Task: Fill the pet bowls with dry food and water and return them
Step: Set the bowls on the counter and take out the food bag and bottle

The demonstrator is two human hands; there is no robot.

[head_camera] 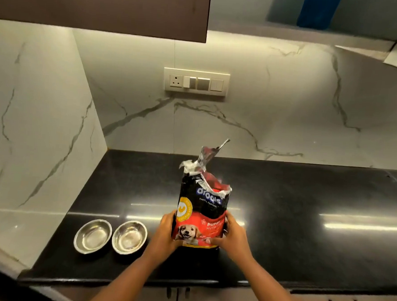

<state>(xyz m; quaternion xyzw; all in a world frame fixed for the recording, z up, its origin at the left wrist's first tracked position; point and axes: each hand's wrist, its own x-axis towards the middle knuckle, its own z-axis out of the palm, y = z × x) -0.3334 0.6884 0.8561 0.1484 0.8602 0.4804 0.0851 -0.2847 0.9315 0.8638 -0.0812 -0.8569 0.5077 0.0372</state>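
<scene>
Behind the food bag [200, 211], both hands' fingers [220, 241] are partly hidden.

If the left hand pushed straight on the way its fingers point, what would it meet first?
The left hand already holds the food bag from the left; pushing on, it would likely meet the right hand on the bag's other side.

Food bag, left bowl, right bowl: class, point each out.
food bag [200, 220], head view, front panel.
left bowl [92, 236], head view, inner base.
right bowl [129, 237], head view, inner base.
</scene>
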